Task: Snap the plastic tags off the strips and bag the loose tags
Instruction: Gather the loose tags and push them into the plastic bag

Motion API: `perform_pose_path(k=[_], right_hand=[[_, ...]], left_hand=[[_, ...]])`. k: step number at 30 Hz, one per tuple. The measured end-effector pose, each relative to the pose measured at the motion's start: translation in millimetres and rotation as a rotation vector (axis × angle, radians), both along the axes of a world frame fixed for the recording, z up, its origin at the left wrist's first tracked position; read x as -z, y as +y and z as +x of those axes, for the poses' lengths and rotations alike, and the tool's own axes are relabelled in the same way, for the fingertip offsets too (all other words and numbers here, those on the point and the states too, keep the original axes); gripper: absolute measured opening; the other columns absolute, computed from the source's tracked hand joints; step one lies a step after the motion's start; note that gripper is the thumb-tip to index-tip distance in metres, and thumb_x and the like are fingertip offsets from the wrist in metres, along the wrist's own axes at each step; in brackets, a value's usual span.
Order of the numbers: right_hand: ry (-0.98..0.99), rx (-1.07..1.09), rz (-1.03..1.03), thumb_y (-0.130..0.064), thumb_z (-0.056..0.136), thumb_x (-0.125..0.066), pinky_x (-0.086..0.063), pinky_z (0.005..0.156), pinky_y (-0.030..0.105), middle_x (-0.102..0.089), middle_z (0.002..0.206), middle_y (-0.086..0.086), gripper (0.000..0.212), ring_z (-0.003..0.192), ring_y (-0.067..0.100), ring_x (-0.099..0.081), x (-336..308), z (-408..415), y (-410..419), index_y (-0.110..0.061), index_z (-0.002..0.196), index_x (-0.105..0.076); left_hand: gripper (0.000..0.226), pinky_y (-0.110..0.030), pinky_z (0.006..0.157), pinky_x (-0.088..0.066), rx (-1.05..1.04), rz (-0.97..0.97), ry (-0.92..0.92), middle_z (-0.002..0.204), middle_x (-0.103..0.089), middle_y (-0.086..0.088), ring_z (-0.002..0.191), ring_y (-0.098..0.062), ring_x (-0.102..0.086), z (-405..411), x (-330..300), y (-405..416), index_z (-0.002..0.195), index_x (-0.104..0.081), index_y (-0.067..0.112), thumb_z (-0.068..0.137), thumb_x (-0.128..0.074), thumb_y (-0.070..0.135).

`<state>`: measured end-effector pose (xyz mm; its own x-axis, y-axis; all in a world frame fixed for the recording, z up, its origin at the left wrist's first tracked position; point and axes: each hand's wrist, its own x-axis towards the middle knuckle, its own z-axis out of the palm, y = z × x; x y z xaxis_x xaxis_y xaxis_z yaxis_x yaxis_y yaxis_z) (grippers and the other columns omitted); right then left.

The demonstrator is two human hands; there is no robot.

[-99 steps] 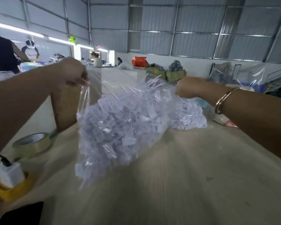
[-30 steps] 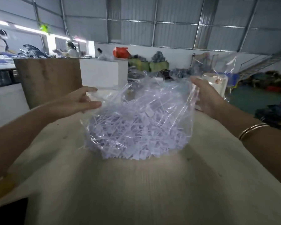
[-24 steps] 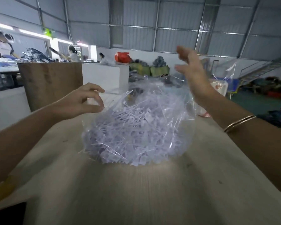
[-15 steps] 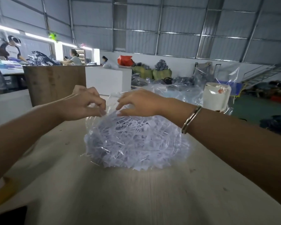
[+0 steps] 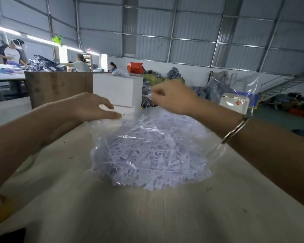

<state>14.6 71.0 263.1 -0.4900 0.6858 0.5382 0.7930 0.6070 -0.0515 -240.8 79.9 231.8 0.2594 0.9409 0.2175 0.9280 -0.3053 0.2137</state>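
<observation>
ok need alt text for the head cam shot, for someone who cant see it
A clear plastic bag full of loose white tags lies on a pale wooden table, with a person's two hands at its far end. The left hand rests straight fingers on the bag's edge; the right hand, curled, is blurred above it. A warehouse lies behind.

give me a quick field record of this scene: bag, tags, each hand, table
bag: clear plastic bag lying on the table, mouth toward the hands
tags: white plastic tags heaped inside the bag
left hand: left hand fingers straight, on the bag's top edge
right hand: right hand raised above the bag, fingers curled; what it pinches is unclear
table: pale wooden table
</observation>
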Motion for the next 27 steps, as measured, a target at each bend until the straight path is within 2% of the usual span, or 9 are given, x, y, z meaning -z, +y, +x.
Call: perform_pose_path(k=[3,6,8,10,14,17,22,25,27], right_hand=[[-0.363,-0.143,-0.134,-0.041,0.096,-0.043,-0.048,0.080,0.034,-0.065,0.105,0.002,0.032,0.092,0.016,-0.059,26.2,-46.2,-11.2,-0.020,0.110,-0.062],[-0.636,-0.019,-0.207,-0.044,0.098,-0.036,-0.041,0.098,0.040,-0.048,0.138,0.004,0.049,0.121,0.025,-0.048,58.3,-41.2,-1.2,-0.020,0.141,-0.034],[-0.697,0.090,-0.080,-0.039,0.101,-0.032,-0.043,0.092,0.039,-0.053,0.129,0.009,0.043,0.115,0.029,-0.053,67.8,-23.4,7.5,-0.016,0.136,-0.035],[-0.708,0.167,-0.061,-0.032,0.103,-0.026,-0.045,0.088,0.039,-0.059,0.119,0.011,0.037,0.105,0.030,-0.057,66.7,0.2,16.4,-0.015,0.130,-0.045],[-0.787,0.377,-0.220,-0.022,0.102,-0.030,-0.030,0.081,0.031,-0.061,0.115,0.006,0.028,0.092,0.021,-0.053,60.9,46.6,32.0,-0.019,0.096,-0.057],[-0.884,0.483,-0.377,-0.015,0.097,-0.042,-0.034,0.083,0.026,-0.058,0.123,0.005,0.024,0.111,0.022,-0.054,80.2,59.9,35.9,-0.014,0.114,-0.058],[-0.809,0.365,-0.266,-0.041,0.099,-0.037,-0.043,0.083,0.028,-0.058,0.127,-0.002,0.036,0.108,0.021,-0.055,49.1,66.5,27.5,-0.030,0.128,-0.054],[-0.461,0.224,-0.171,-0.050,0.093,-0.043,-0.040,0.067,0.023,-0.068,0.109,-0.004,0.035,0.081,0.010,-0.058,21.1,54.9,16.6,-0.030,0.110,-0.067],[-0.226,0.111,-0.189,-0.051,0.093,-0.042,-0.044,0.078,0.028,-0.065,0.117,0.002,0.040,0.091,0.013,-0.059,24.5,39.2,16.8,-0.025,0.113,-0.065]], left_hand=[[0.043,-0.033,0.092,-0.045,-0.051,-0.019,0.374,0.095,-0.062,0.019,0.094,-0.009,-0.055,3.6,-2.5,-0.2,0.076,-0.060,0.047,0.060,-0.050,0.086],[0.027,-0.036,0.086,-0.047,-0.204,0.368,0.199,0.088,-0.069,0.005,0.085,-0.021,-0.060,-1.5,-3.9,-3.1,0.069,-0.064,0.033,0.085,-0.052,0.051],[0.027,-0.041,0.085,-0.046,-0.297,0.653,-0.060,0.088,-0.070,-0.008,0.085,-0.031,-0.062,-0.7,-0.4,-3.9,0.084,-0.067,0.021,0.092,-0.047,0.038],[0.027,-0.044,0.080,-0.044,-0.313,0.777,-0.143,0.087,-0.068,-0.019,0.081,-0.038,-0.061,2.5,2.9,-3.1,0.093,-0.064,0.012,0.095,-0.045,0.030],[0.027,-0.043,0.072,-0.045,-0.364,0.768,-0.302,0.095,-0.065,-0.026,0.086,-0.043,-0.059,-8.1,9.3,4.5,0.100,-0.061,0.009,0.097,-0.043,0.028],[0.025,-0.042,0.074,-0.044,-0.351,0.713,-0.379,0.091,-0.064,-0.023,0.087,-0.042,-0.058,-11.2,19.6,6.8,0.097,-0.060,0.010,0.096,-0.044,0.030],[0.023,-0.024,0.061,-0.040,-0.100,0.549,-0.578,0.071,-0.059,0.002,0.066,-0.012,-0.054,-5.0,23.6,2.3,0.074,-0.059,0.022,0.094,-0.050,0.029],[0.028,-0.013,0.051,-0.040,-0.037,0.480,-0.707,0.068,-0.056,0.011,0.050,0.008,-0.051,-3.5,19.4,0.2,0.067,-0.054,0.027,0.095,-0.049,0.028],[0.027,-0.006,0.050,-0.039,-0.009,0.456,-0.815,0.072,-0.058,0.013,0.051,0.009,-0.051,0.9,19.6,-1.0,0.069,-0.056,0.027,0.095,-0.049,0.025]])
